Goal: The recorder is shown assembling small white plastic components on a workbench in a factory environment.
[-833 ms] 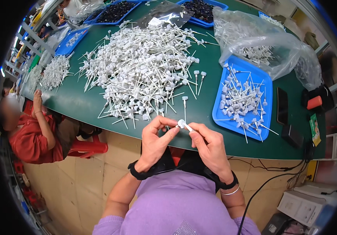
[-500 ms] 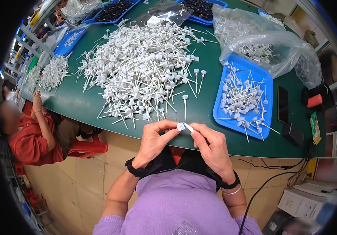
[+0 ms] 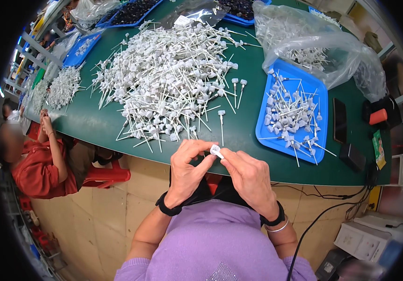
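Above tiled floor (image 3: 103, 215), a green table (image 3: 244, 129) bears sticks (image 3: 164, 79).

The person wears a soft lilac knit sweater (image 3: 206, 229), its sleeves (image 3: 133, 270) ending high in ribbed edges. On the front sits a patch (image 3: 223, 272) of small, silvery, sparkling dots, cut off by the lower rim of the view. A broad black band (image 3: 166, 204) circles the left wrist, and a matching black cuff (image 3: 275, 217) the right, with a thin, silvery bangle (image 3: 277, 228) beside it. The trousers (image 3: 229, 194) are black.
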Demonstrator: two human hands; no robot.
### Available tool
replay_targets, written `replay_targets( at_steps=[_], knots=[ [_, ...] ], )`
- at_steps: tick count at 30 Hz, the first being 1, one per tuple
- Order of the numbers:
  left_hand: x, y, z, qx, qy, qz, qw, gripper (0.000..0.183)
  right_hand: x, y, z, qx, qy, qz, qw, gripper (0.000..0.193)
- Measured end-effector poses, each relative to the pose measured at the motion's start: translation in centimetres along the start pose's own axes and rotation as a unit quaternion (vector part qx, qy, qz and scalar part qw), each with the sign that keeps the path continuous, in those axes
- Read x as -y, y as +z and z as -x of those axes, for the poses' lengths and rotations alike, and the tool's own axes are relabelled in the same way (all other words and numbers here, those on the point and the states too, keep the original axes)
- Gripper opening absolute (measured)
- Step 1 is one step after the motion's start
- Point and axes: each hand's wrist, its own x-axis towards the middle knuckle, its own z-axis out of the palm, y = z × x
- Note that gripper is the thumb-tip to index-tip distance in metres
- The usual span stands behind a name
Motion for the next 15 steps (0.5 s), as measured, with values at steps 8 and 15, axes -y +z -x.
replay_targets(
  at_steps=[8, 15],
  knots=[
    [0.28, -0.38, 0.36, 0.042, -0.124, 0.245, 0.961, 0.024, -0.16, 0.15, 0.2, 0.01, -0.001, 0.006, 1.0, 0.021],
    [0.47, 0.35, 0.67, 0.019, -0.143, 0.272, 0.951, 0.019, 0.01, 0.11, 0.26, 0.021, 0.008, 0.038, 0.999, 0.026]
  ],
)
